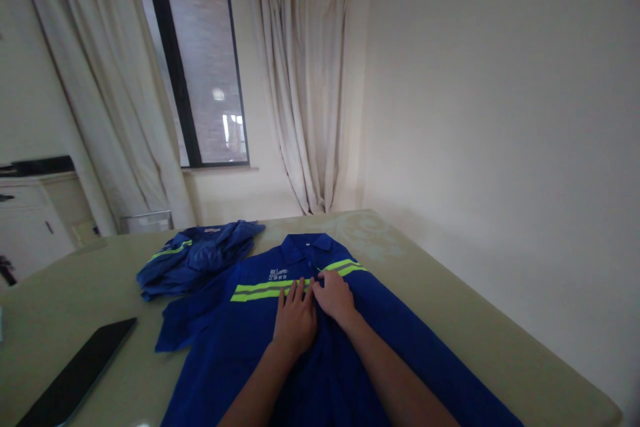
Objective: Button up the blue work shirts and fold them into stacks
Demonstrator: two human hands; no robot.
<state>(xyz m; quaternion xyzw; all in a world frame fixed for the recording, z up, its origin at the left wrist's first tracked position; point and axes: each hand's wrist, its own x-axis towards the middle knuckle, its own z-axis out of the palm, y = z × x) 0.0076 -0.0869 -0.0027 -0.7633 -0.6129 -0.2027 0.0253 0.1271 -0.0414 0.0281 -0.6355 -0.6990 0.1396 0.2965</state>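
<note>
A blue work jacket [230, 353] with yellow-green reflective bands lies spread on the table, front side up and collar [307, 245] away from me. A white printed logo shows on its chest. My left hand [296, 320] rests on the chest band beside the front opening, fingers stretched out flat. Just across the opening, my right hand [335, 295] has its thumb and fingers closed on the front edge of the jacket. Whether a button or zip is between those fingertips is hidden. One sleeve runs down to the right; the other is bent at the left.
A second blue garment [200, 257] with a reflective stripe lies crumpled at the back left of the table [445, 307]. A dark flat tablet-like slab [80, 370] lies at the near left. Behind are beige curtains [305, 73], a window and a white cabinet; a wall borders the right side.
</note>
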